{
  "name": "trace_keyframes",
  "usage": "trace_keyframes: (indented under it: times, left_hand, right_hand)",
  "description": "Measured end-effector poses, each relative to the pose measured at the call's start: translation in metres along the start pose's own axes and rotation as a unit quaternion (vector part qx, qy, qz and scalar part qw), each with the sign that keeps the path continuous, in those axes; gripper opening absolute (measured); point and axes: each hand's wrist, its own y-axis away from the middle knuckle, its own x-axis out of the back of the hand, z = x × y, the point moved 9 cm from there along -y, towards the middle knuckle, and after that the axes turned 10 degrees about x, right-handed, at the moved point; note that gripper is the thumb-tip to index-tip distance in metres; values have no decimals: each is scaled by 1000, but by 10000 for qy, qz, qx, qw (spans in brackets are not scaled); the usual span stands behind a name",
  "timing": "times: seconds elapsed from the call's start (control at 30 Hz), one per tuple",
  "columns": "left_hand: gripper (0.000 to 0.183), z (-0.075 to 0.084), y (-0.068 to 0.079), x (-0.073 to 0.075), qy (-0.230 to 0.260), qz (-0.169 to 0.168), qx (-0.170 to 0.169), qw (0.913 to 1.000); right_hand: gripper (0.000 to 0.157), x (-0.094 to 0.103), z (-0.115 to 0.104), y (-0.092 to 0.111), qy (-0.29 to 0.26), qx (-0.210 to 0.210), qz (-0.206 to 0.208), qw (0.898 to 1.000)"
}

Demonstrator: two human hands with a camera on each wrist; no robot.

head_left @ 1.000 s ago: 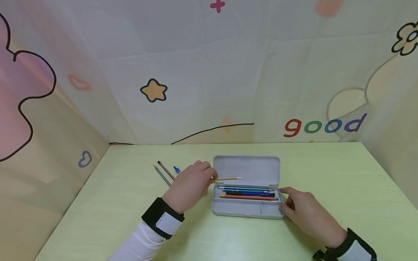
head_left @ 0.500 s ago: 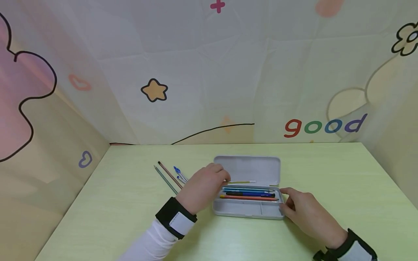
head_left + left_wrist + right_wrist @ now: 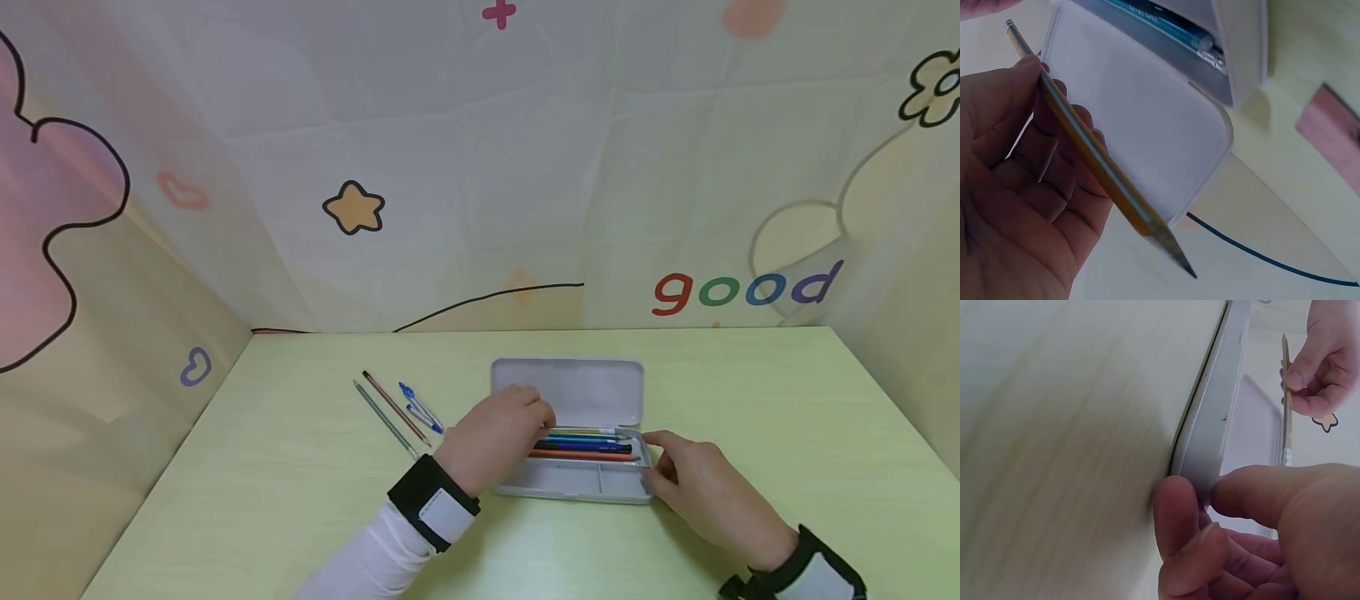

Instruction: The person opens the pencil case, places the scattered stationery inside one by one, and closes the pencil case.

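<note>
A yellow pencil [image 3: 1091, 147] with a grey stripe and sharpened tip is pinched between thumb and fingers of my left hand [image 3: 498, 433]. In the head view that hand covers the left part of an open grey pencil case [image 3: 618, 483], and the pencil lies along the hinge side, above the tray. Inside the case are teal pencils [image 3: 588, 437], a dark blue pen [image 3: 588, 447] and an orange-red pencil [image 3: 585, 456]. At the case's right end, my right hand [image 3: 705, 492] grips the edge, thumb and fingers on its wall [image 3: 1207, 437].
Left of the case, a green pencil [image 3: 386, 419], a brown pencil [image 3: 396, 407] and blue-and-clear pens [image 3: 422, 408] lie on the light table [image 3: 225, 500]. A printed cloth backdrop [image 3: 450, 167] rises behind the table's far edge. The case lid [image 3: 566, 383] stands open toward it.
My left hand has moved right and slightly nearer with the yellow pencil, from the case's left end to over the tray. The loose pens show more fully. My right hand stays put.
</note>
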Motion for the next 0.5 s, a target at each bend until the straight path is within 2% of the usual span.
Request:
trace_keyframes:
  times: [0.2,0.5]
  left_hand:
    - [10,5,-5,-13,33,-362,112,9993]
    - [6,15,-11,-27,18,-309,-157,9994]
  right_hand:
    - [54,0,0,0,38,33,14,10000]
    - [52,2,-2,0,9,159,63,9999]
